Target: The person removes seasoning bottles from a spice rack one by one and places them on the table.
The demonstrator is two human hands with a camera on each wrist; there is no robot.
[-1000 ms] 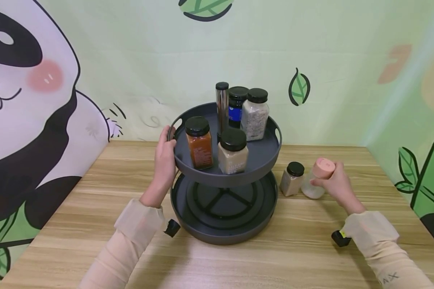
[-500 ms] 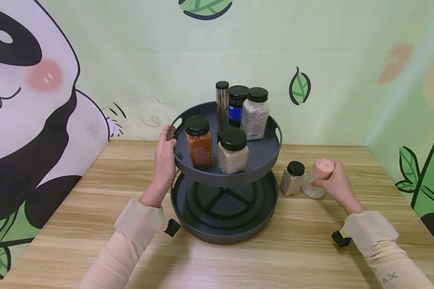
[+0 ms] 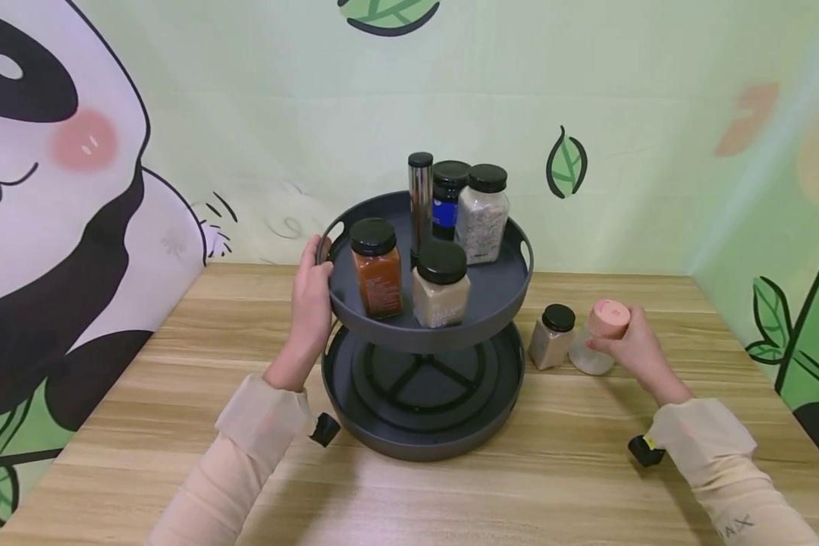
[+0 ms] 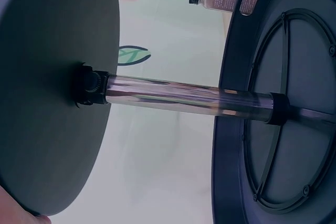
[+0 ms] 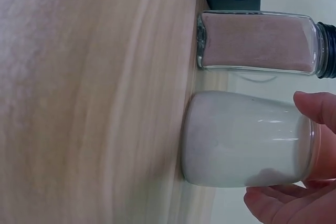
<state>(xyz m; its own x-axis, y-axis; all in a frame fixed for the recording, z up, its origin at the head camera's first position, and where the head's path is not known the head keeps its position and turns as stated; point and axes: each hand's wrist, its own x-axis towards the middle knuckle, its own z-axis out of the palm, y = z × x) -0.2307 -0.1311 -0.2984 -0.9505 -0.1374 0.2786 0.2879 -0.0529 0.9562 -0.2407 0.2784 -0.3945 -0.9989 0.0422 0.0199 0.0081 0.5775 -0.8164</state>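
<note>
A dark grey two-tier round spice rack stands on the table. My left hand holds the left rim of its upper tray by the handle slot, thumb over the edge. To the right, my right hand grips a frosted glass jar with a pink lid between thumb and fingers. In the right wrist view the jar stands upright on the wood, with the thumb and fingers near its lid. Close beside it is a small square spice jar with a black lid, filled with pinkish-brown powder.
The upper tray carries an orange-red spice jar, a beige spice jar, a jar of coarse grey-white grains and a dark jar with a blue label. A chrome post rises among them. Behind stands a panda-print backdrop.
</note>
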